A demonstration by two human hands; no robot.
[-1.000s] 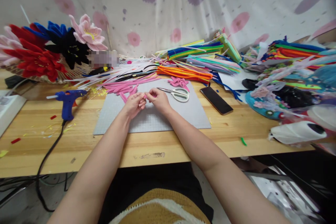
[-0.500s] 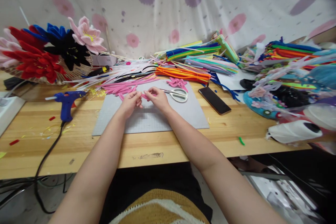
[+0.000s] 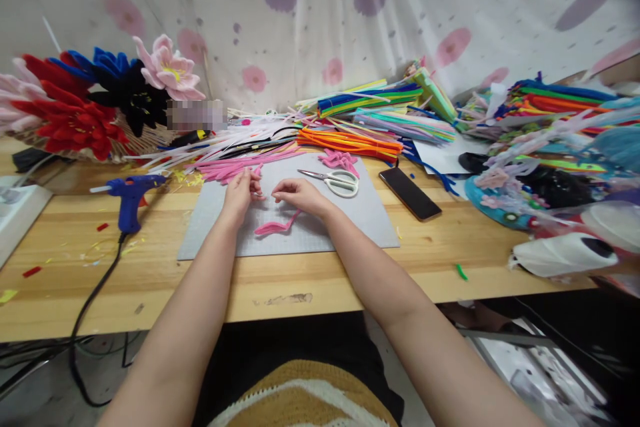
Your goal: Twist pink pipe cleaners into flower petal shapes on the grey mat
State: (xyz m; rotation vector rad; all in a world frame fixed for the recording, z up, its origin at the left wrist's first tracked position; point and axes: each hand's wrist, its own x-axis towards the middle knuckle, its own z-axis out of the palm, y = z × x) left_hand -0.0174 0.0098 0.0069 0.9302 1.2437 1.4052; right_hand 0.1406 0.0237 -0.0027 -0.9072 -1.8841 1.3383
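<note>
Clock read from centre of grey mat (image 3: pixel 310 238), one mat on the worktop (image 3: pixel 375 277). Left hand (image 3: pixel 239 197) at 9–10 o'clock: grip half curled, fingertips over the edge of the pink strips (image 3: pixel 227 171); contact or hold, can't tell. Right hand (image 3: pixel 304 196) just above centre: grip narrow, thumb and forefinger close together. One pink looped piece (image 3: pixel 273 228) at 7 o'clock, its thin end running up under the right hand; whether held there, can't tell. Hands apart. Pink strips at 10, many, overlapping, no exact count. One small pink pile (image 3: pixel 340 160) at 1. One pair of scissors (image 3: pixel 328 177) at 2. One phone (image 3: pixel 411 193) off the mat at 3. One blue glue gun (image 3: pixel 130 203) at 9. One orange bundle (image 3: pixel 350 144) at 1, beyond the pile.
</note>
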